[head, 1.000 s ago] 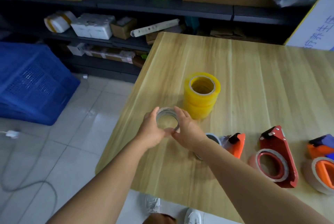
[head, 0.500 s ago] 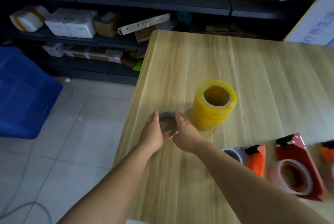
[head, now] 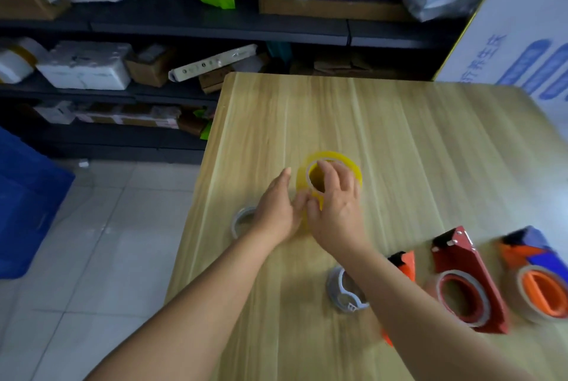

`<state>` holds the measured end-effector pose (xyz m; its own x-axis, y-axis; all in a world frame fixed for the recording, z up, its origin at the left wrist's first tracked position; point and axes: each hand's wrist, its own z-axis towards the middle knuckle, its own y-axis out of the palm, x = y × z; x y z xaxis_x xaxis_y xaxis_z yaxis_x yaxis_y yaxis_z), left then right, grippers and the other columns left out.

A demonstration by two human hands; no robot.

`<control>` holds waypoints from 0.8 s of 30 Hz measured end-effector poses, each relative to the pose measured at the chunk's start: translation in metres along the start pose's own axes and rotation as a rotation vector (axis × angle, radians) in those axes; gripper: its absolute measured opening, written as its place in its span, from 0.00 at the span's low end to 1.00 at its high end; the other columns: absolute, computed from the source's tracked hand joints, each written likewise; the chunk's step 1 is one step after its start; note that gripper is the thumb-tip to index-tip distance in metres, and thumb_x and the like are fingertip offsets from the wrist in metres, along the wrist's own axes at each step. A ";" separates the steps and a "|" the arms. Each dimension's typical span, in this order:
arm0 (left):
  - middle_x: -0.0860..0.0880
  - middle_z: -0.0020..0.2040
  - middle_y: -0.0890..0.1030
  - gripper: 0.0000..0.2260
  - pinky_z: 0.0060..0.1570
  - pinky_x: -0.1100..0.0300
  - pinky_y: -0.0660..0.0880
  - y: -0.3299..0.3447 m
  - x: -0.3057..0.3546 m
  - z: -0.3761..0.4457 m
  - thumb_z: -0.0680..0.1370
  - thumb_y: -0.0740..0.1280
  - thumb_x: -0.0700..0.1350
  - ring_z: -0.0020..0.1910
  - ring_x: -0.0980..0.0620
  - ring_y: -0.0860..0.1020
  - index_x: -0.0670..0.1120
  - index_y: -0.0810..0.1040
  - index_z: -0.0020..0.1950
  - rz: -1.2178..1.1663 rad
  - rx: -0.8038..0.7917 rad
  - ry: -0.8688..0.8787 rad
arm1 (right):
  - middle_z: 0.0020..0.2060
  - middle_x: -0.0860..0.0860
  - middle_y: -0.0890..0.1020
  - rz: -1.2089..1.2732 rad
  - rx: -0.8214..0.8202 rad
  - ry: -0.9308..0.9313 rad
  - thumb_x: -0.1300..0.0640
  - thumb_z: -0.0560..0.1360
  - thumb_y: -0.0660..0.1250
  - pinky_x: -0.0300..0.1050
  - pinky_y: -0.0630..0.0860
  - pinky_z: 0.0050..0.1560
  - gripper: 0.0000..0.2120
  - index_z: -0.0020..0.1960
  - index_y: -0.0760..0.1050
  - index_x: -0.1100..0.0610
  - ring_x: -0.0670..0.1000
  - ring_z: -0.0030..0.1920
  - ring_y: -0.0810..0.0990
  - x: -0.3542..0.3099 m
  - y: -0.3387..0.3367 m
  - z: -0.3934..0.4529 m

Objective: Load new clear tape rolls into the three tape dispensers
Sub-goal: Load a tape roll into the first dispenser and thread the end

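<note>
A stack of yellowish clear tape rolls [head: 353,170] stands mid-table. My right hand [head: 338,205] grips the top roll, fingers hooked over its rim into the core and thumb on the outer wall. My left hand [head: 275,208] lies with straight fingers against the stack's left side. An empty tape core [head: 241,220] lies on the table just left of my left wrist. Three dispensers sit at the near right: an orange one [head: 404,263] partly hidden under my right forearm, a red one [head: 470,282] and an orange-and-blue one [head: 534,273].
The wooden table [head: 415,150] has its left edge close to the empty core. Dark shelves with boxes [head: 86,65] stand behind, a blue crate [head: 24,205] sits on the tiled floor at left, and a white board [head: 528,42] leans at far right.
Both hands let go of the empty core, which now lies on the table, and moved right to the yellow stack. My right hand took hold of the top roll.
</note>
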<state>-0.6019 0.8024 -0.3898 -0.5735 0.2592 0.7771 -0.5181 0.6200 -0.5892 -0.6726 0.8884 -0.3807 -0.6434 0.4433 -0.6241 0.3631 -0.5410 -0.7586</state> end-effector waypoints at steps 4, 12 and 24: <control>0.43 0.76 0.63 0.30 0.70 0.57 0.60 0.012 0.021 0.010 0.80 0.61 0.53 0.74 0.47 0.63 0.43 0.54 0.78 0.012 -0.015 -0.052 | 0.73 0.60 0.61 -0.001 -0.067 0.244 0.60 0.75 0.63 0.50 0.56 0.72 0.32 0.76 0.56 0.62 0.60 0.73 0.59 0.021 -0.018 0.014; 0.44 0.74 0.66 0.29 0.68 0.55 0.63 0.021 0.032 0.018 0.80 0.62 0.51 0.72 0.45 0.66 0.44 0.56 0.77 0.041 0.049 -0.150 | 0.73 0.56 0.66 0.135 -0.221 0.434 0.53 0.79 0.62 0.44 0.65 0.62 0.32 0.77 0.52 0.59 0.56 0.71 0.66 0.033 -0.031 0.021; 0.47 0.61 0.76 0.18 0.51 0.58 0.71 0.026 0.044 -0.005 0.76 0.65 0.39 0.57 0.46 0.76 0.47 0.68 0.66 -0.130 0.354 -0.152 | 0.68 0.48 0.71 0.368 -0.089 0.370 0.59 0.78 0.63 0.37 0.65 0.58 0.26 0.74 0.60 0.52 0.50 0.66 0.71 0.038 -0.043 0.001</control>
<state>-0.6373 0.8333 -0.3702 -0.5623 0.0667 0.8242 -0.7636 0.3405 -0.5486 -0.7131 0.9276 -0.3716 -0.1876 0.4672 -0.8640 0.5862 -0.6526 -0.4802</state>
